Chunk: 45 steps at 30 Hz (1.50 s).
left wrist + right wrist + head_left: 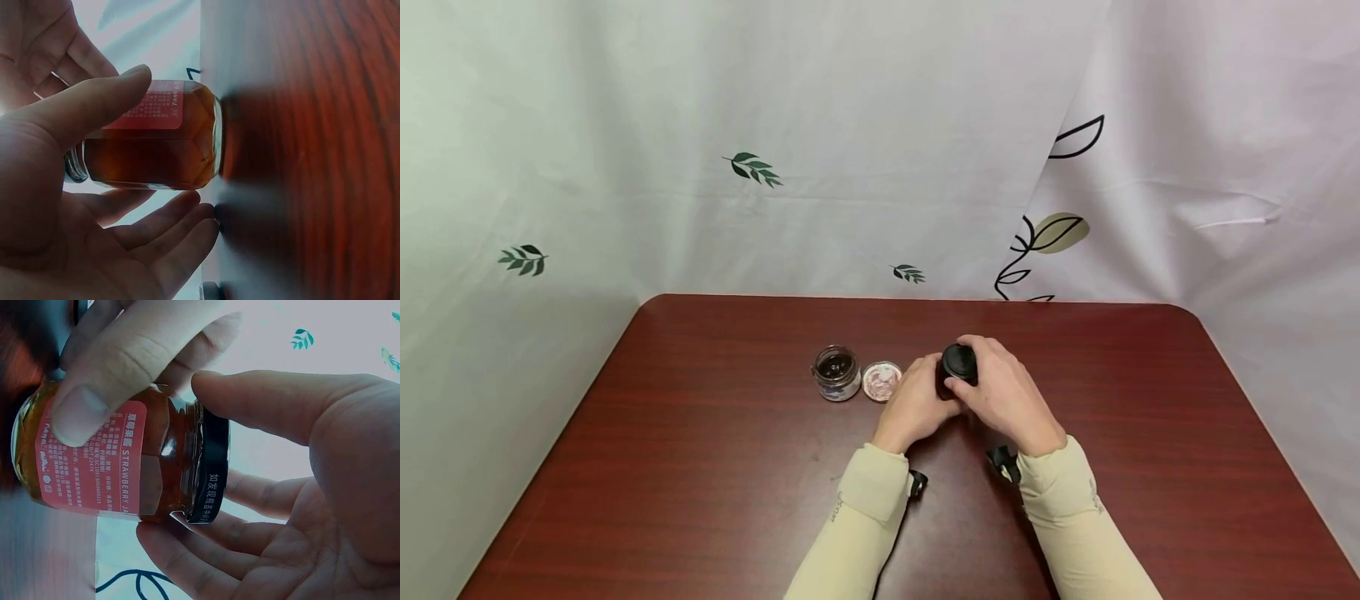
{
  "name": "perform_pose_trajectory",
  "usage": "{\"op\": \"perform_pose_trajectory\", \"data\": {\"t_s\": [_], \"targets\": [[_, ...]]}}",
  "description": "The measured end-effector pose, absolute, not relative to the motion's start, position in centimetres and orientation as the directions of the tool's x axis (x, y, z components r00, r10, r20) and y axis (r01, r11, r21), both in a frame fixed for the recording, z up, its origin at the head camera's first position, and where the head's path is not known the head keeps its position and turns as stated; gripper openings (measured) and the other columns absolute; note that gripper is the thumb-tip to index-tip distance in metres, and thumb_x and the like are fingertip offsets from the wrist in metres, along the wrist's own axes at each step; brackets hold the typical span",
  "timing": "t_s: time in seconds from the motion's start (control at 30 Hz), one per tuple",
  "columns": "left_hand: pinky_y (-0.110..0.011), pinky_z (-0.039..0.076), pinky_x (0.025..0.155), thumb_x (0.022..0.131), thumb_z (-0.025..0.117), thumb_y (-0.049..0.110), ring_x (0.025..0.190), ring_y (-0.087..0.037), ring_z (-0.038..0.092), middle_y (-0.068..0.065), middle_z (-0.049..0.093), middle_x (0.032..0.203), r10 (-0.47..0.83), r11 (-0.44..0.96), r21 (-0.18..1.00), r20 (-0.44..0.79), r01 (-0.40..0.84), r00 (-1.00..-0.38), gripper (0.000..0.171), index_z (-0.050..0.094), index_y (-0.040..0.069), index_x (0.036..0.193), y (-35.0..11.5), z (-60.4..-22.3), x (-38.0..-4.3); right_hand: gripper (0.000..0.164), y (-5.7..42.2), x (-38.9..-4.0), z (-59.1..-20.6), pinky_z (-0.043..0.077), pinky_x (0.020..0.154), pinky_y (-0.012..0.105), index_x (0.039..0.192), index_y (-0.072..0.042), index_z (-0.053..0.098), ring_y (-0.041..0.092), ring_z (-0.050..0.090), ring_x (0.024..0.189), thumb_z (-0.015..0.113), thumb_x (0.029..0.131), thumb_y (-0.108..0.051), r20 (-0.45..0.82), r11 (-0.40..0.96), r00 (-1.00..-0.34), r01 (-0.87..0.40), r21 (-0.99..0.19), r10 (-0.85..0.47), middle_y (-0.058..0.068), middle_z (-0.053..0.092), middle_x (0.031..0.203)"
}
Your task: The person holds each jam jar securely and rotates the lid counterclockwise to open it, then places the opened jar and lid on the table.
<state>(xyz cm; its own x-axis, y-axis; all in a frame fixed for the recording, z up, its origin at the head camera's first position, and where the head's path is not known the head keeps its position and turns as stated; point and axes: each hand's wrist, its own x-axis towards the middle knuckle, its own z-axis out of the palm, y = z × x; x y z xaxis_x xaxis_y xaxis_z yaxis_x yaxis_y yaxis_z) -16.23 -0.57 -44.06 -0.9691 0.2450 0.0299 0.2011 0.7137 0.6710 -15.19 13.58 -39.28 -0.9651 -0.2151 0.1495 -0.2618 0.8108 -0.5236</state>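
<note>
A glass jar of strawberry jam [153, 481] with a red label and a black lid [959, 362] is between the two hands, its base at the tabletop. My left hand [917, 404] holds the jar's body; in the left wrist view its thumb [106, 100] presses on the label. From above, my right hand [1009, 398] grips the lid, with the thumb at one side of the rim and fingers around the other, as the right wrist view shows. An uncovered glass jar [837, 375] with dark contents stands left of the hands. Beside it lies a round lid [882, 381], its smeared face up.
The reddish-brown wooden table [700, 467] has rounded far corners. Behind it hangs a pale curtain [850, 108] with leaf prints. Black straps with cords [1003, 464] are at both wrists, below the cream sleeves.
</note>
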Motion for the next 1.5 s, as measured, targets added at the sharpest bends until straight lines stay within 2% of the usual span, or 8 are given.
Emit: {"op": "perform_pose_trajectory", "data": {"t_s": [0.2,0.6,1.07,1.5], "targets": [[-0.035,0.041,0.094,0.071,0.076,0.032,0.110,-0.018,0.053,-0.006,0.056,0.120,0.237,0.735,0.648,0.028,0.198,-0.971,0.066,0.050,0.009,0.128,-0.39,-44.25,-16.12,0.053,13.57,-15.29,-39.46,0.043,0.085,0.045,0.123,-0.004,0.051,0.030,0.055,0.101,0.071,0.079,-0.026,0.179,0.815,-0.959,-0.280,-0.507,-0.218,0.015,0.056,0.115],[-0.034,0.043,0.092,0.077,0.074,0.032,0.108,-0.018,0.056,-0.004,0.059,0.116,0.202,0.727,0.659,0.063,0.192,-0.977,0.055,0.053,0.009,0.123,-0.29,-44.43,-16.23,0.053,13.55,-15.37,-39.46,0.043,0.085,0.045,0.123,-0.004,0.051,0.030,0.055,0.102,0.071,0.079,-0.026,0.183,0.812,-0.959,-0.281,-0.512,-0.217,0.014,0.056,0.115],[-0.034,0.044,0.091,0.073,0.078,0.032,0.105,-0.020,0.057,-0.006,0.061,0.111,0.174,0.736,0.655,0.063,0.173,-0.983,0.059,0.054,0.007,0.120,0.07,-44.43,-16.19,0.052,13.48,-15.32,-39.38,0.044,0.084,0.046,0.123,-0.004,0.052,0.030,0.055,0.102,0.071,0.080,-0.026,0.184,0.808,-0.958,-0.284,-0.516,-0.220,0.014,0.056,0.116],[-0.033,0.045,0.088,0.071,0.077,0.031,0.101,-0.019,0.059,-0.006,0.063,0.106,0.145,0.743,0.645,0.107,0.180,-0.984,0.054,0.058,0.006,0.115,0.21,-44.57,-16.21,0.052,13.40,-15.30,-39.49,0.044,0.084,0.046,0.123,-0.002,0.052,0.030,0.056,0.102,0.071,0.080,-0.024,0.205,0.806,-0.951,-0.304,-0.507,-0.230,0.015,0.057,0.115]]}}
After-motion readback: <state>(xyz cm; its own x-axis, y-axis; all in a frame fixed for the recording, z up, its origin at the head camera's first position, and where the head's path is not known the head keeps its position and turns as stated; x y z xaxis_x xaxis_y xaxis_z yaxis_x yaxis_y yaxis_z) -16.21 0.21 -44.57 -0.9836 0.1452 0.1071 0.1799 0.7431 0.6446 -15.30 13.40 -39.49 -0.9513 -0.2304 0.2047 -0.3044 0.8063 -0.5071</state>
